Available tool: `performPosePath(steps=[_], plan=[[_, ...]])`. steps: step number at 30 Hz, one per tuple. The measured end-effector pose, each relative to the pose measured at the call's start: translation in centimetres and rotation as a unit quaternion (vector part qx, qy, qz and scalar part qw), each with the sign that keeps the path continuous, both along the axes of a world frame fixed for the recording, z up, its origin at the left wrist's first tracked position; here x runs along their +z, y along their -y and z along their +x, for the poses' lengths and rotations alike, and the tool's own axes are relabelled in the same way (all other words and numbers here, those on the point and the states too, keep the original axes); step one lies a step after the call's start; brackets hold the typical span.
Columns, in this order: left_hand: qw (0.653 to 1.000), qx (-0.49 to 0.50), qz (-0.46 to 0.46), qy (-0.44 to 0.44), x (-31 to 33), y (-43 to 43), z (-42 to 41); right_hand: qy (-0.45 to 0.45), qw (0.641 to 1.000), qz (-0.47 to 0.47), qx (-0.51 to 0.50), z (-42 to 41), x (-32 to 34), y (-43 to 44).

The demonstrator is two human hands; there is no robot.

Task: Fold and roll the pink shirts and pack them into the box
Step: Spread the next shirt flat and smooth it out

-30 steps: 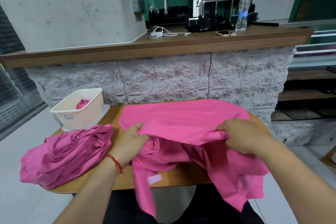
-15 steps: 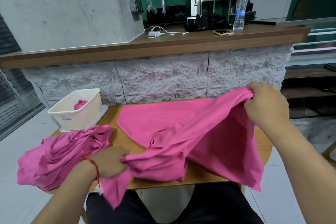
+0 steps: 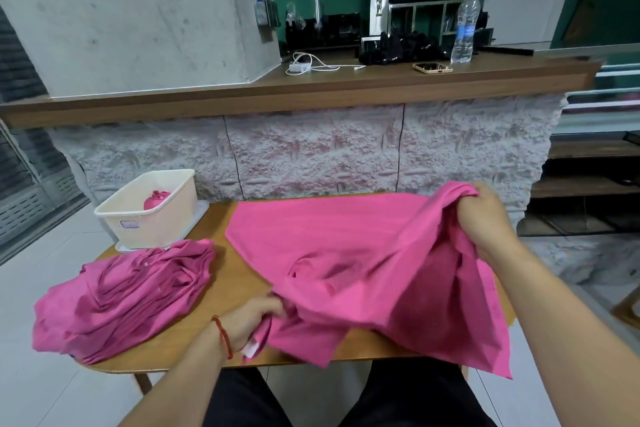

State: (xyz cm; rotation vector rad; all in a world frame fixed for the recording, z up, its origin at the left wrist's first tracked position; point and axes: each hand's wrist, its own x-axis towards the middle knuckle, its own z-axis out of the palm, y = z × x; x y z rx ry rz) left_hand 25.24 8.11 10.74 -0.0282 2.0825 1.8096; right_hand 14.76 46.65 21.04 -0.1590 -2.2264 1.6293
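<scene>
Moved: a second ago both hands were bunched together at the middle of the pink shirt [image 3: 346, 253]. They are now pulled well apart, the right one up at the far right and the left one low at the near edge.
Left hand: the left hand [image 3: 256, 319] is curled round a gathered fold of the shirt, low on the worktop [image 3: 235, 277] near its front edge. A red cord [image 3: 223, 336] circles the wrist, and a white tag [image 3: 251, 350] shows just under the hand.
Shirt: it is spread across the right half of the worktop. Its near hem hangs over the front edge above the person's lap.
Right hand: the right hand [image 3: 485, 218] has its fingers closed on a bunched edge of the shirt, holding it raised above the far right corner.
Pile: a pile of pink shirts [image 3: 121, 295] lies crumpled at the left and spills over the worktop's edge, apart from the left hand.
Box: the cream box [image 3: 162, 225] stands at the far left corner, just behind the pile. One rolled shirt [image 3: 157, 199] lies inside.
Behind: a wooden ledge [image 3: 311, 90] carries a white charger cable [image 3: 311, 66], a phone [image 3: 432, 67] and a water bottle [image 3: 464, 31].
</scene>
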Motion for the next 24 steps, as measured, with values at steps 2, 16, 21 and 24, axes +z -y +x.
performPosePath(steps=[2,16,21,24], plan=[[0.958,-0.189,-0.213,0.005,-0.7,0.5,0.0,-0.002,0.999,0.05,-0.021,-0.2,0.0,-0.7],[0.963,0.182,-0.127,-0.15,0.9,1.3,1.2,0.021,0.982,0.175,-0.07,-0.5,-1.2,-2.3],[0.919,0.306,-0.021,-0.248,7.1,1.4,0.6,0.003,0.978,0.192,-0.075,-0.2,-0.9,-2.0],[0.841,0.305,-0.268,-0.358,10.7,3.1,0.7,-0.013,0.975,0.201,-0.092,-0.4,-0.1,-1.9]])
